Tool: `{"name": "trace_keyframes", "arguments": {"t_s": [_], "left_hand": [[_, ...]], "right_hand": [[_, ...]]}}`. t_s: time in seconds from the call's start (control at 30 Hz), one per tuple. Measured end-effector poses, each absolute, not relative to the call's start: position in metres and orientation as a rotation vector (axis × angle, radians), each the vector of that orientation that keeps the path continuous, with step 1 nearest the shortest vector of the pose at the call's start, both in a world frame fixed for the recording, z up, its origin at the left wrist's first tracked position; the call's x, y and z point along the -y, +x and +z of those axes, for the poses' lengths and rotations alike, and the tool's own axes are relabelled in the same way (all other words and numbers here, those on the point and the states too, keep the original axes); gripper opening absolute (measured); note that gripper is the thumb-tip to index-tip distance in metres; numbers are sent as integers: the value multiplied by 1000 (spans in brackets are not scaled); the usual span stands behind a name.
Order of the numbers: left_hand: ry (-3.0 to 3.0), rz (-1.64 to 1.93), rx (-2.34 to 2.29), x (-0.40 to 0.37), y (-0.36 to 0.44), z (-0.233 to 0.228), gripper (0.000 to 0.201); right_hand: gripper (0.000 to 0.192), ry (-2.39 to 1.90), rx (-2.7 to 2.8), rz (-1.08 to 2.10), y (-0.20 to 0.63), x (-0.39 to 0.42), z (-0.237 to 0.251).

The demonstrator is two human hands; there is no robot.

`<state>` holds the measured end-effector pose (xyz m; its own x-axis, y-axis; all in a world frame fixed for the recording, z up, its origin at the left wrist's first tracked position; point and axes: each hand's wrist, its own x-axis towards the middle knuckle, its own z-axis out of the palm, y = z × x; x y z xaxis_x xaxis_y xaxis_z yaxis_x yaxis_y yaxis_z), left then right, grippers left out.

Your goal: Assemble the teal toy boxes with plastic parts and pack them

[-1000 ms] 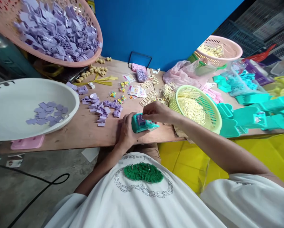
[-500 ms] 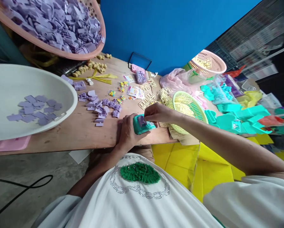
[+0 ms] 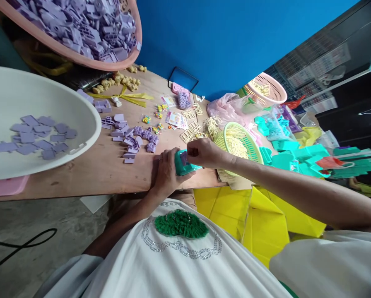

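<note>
The teal case point(image 3: 181, 169) (partly hidden) sits — gripped — in the left hand point(image 3: 168, 169).

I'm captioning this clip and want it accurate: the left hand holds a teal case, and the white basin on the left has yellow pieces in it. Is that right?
Not quite: the pieces in the white basin are purple, not yellow, as the head view shows. The rest stands: the left hand holds a teal case, and the basin is on the left.
</note>
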<state>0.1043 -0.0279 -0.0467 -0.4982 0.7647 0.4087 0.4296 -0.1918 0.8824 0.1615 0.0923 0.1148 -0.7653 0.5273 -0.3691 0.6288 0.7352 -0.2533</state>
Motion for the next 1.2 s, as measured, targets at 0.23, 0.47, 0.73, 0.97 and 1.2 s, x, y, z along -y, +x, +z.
{"name": "trace_keyframes", "arguments": {"t_s": [0.23,0.47,0.73,0.97,1.2], "left_hand": [[1354,1746,-1785,27,104,-45,81],[1342,1755,-1795,26,104,-47,84],[1274,1823,-1638,29,92,-55,84],[1114,1702,-1377,41,87,-51,81],[1473,1648,-1617,46,71,-27,67]], "right_hand": [[27,1105,-2337,-682,152,-91,122],[30,1194,-2289,-834,152,-92,120],[46,1623,-2671,-1271,225,-113,99],[73,1349,-2445,-2010,259,-87,34],[46,1056,-3294,-1857,265,-58,-3]]}}
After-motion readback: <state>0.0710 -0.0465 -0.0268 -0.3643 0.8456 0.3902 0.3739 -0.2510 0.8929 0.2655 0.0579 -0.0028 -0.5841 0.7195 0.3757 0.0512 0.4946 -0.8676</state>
